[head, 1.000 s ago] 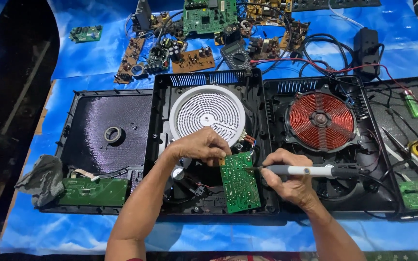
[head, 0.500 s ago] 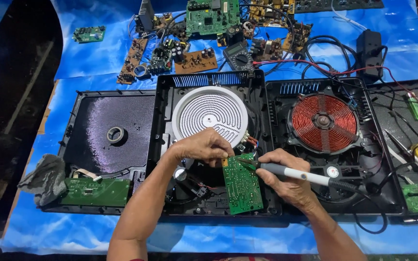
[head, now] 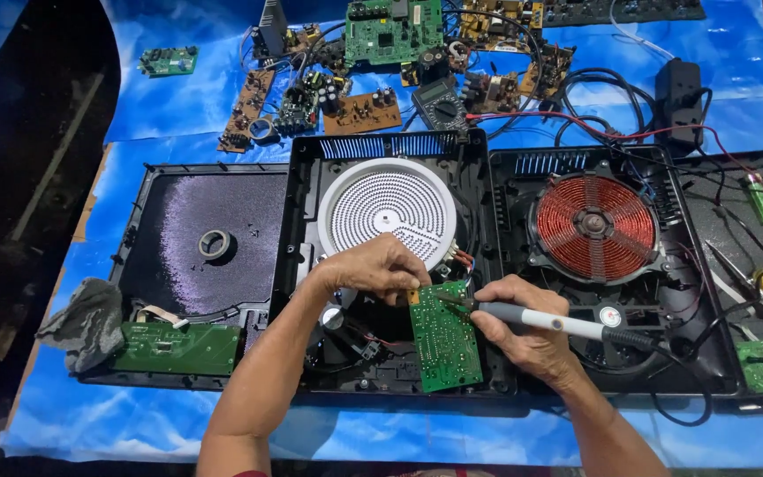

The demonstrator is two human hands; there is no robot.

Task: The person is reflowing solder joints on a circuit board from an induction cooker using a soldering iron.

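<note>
Blue sheet (head: 178, 115), hands on green board (head: 445, 340)

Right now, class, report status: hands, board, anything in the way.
Left hand steadying green circuit board. Right hand holding soldering iron, tip at board's top edge. Red wires close by.

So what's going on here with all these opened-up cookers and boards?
A person is bent over the middle opened cooker. The right hand holds a soldering iron with its tip at the top edge of a green circuit board. The left hand pinches something at that same edge, too small to make out. A white round heating plate sits just behind, a red copper coil in the cooker on the right, and loose boards lie on the blue sheet.
</note>
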